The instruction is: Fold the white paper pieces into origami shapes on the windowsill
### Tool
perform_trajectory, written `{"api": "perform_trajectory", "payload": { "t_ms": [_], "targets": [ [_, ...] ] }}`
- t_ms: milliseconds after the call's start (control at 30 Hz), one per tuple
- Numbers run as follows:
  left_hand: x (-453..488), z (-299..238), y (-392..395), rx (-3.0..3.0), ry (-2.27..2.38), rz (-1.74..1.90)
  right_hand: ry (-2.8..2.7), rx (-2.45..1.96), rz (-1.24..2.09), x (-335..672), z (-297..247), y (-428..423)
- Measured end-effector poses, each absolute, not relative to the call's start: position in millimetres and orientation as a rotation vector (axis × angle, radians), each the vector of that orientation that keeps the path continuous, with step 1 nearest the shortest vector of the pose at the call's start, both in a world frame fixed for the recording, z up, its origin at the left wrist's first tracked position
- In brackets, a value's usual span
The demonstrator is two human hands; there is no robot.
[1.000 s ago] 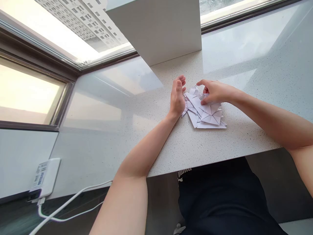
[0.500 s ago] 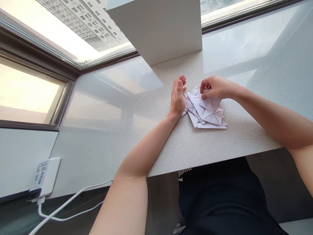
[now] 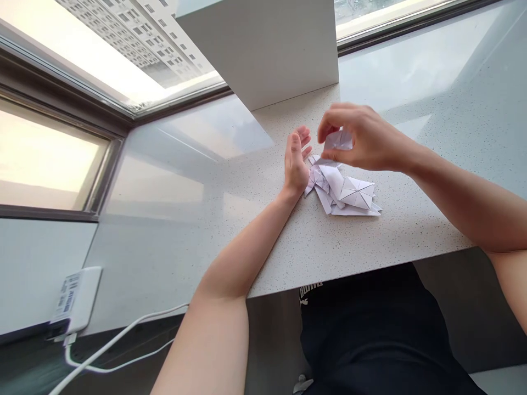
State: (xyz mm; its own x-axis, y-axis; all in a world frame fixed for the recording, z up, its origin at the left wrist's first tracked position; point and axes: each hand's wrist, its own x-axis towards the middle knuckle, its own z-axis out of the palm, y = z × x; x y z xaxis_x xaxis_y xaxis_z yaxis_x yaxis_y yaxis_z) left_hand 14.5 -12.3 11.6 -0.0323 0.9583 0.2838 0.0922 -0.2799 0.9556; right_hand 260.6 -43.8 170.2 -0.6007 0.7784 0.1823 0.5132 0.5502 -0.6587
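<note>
A loose pile of folded white papers (image 3: 356,193) with crease lines lies on the speckled white counter (image 3: 304,247). Above the pile's far side, my right hand (image 3: 360,134) grips a folded piece of paper (image 3: 338,141) between thumb and fingers. My left hand (image 3: 297,162) rests on its edge against the pile's left side, palm turned toward the papers. Its fingers are slightly curled and apart, with nothing held in them. The right hand's fingers partly cover the raised paper.
A white pillar (image 3: 272,55) stands on the counter's far side, between window panes. At lower left a white power adapter (image 3: 84,299) with a white cable (image 3: 123,332) sits by the counter's edge. My lap in dark clothing (image 3: 370,329) is below the front edge.
My right hand has lifted a folded paper up off the pile, moving slightly away from me and leftward. The left hand stays nearly in place beside the pile.
</note>
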Motion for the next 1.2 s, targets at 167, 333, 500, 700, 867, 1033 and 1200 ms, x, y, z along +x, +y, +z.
{"api": "perform_trajectory", "payload": {
  "t_ms": [167,333,500,700,867,1033,1200],
  "targets": [
    [15,14,-13,1.456,1.160,1.416,-2.736,-0.928,1.046,265,160,-48],
    [18,19,-17,1.432,1.181,1.436,-2.838,-0.962,1.038,270,164,-47],
    [14,10,-11,1.482,1.160,1.410,-2.845,-0.953,0.964,270,157,-46],
    [11,5,-7,1.476,1.176,1.425,-2.950,-1.049,0.800,258,120,-62],
    [13,9,-10,1.452,1.165,1.429,-2.974,-1.161,0.715,246,116,-78],
    [15,13,-12,1.438,1.168,1.430,-3.016,-1.131,0.574,241,127,-80],
    [16,16,-14,1.422,1.157,1.432,-3.001,-1.179,0.490,235,138,-82]
  ]
}}
